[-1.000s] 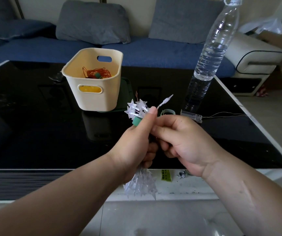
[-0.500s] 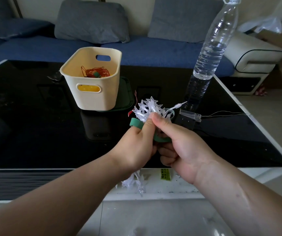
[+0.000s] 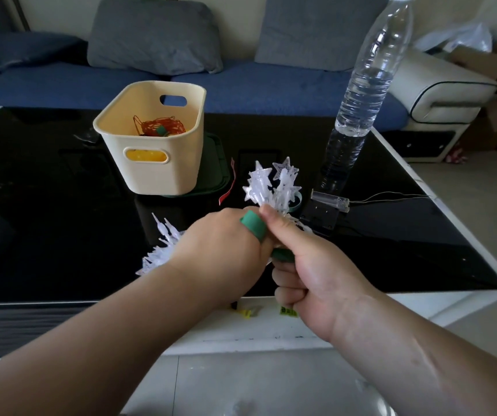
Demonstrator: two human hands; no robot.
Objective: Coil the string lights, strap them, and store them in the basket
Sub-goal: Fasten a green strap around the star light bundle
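Half a second ago the lower end of the string lights (image 3: 271,187) hung down below my left hand (image 3: 223,244), toward the bench's white near edge. Now the bundle has swung round, so that end juts out to the left of my left wrist, over the black bench (image 3: 46,205), while the cluster of clear stars still stands up above my knuckles. The green strap (image 3: 253,225) has shifted too: before it looped low between my hands, and now a band of it lies over the top of my left hand's finger, with another piece showing below, under my right thumb.

Both hands are closed and pressed against each other over the bench's near edge. The left hand has its fingers curled round the middle of the bundle. The right hand (image 3: 310,265) has its thumb laid along the top, next to the strap, and its fingers curled under, pinching the strap's lower piece — how far round the bundle the strap goes I cannot tell.

The cream basket (image 3: 157,172) sits further back on the bench, left of the stars and well apart from my hands, with an orange coil (image 3: 160,126) inside — it stayed put.
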